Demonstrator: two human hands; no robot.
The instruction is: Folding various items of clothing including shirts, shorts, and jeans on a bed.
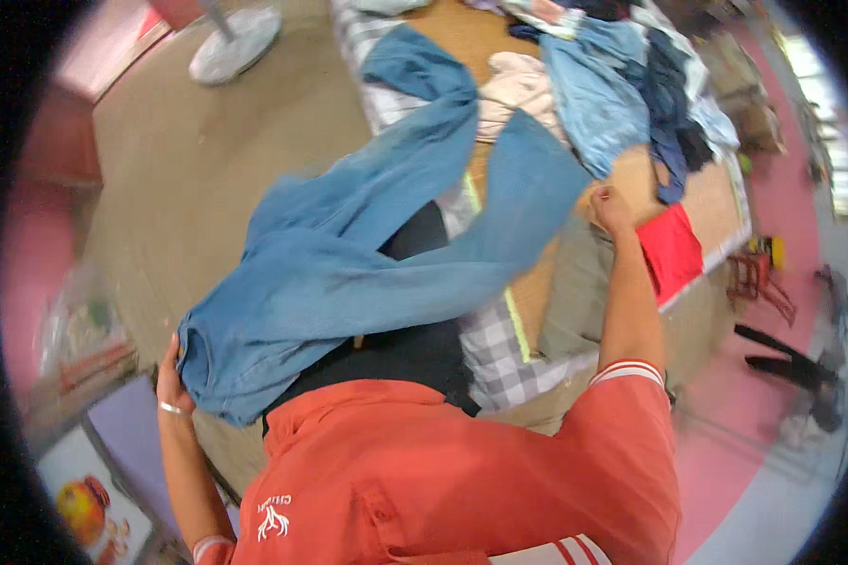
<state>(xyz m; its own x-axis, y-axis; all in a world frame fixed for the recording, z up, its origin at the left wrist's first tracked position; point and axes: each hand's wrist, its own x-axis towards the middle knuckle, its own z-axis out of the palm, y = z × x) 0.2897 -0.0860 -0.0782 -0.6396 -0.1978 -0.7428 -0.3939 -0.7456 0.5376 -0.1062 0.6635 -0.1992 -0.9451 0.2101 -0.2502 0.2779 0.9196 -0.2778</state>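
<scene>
A pair of blue denim jeans [311,282] stretches in the air across my front, its waistband at the lower left and its legs spread towards the upper right. My left hand [173,378] grips the jeans at the waistband. One leg's hem lies close to my right hand [608,205], whose fingers are curled; a gap seems to show between hem and fist, and whether it holds anything is unclear. Beyond the legs, a light pink garment [519,92] lies on the table [636,176].
Light blue jeans [593,92] and dark garments [664,92] are heaped at the table's far side. A red cloth [671,251] lies near its right edge, folded olive trousers [576,289] nearer me. A round stand base [237,46] is on the floor, upper left; a red stool [756,279] stands right.
</scene>
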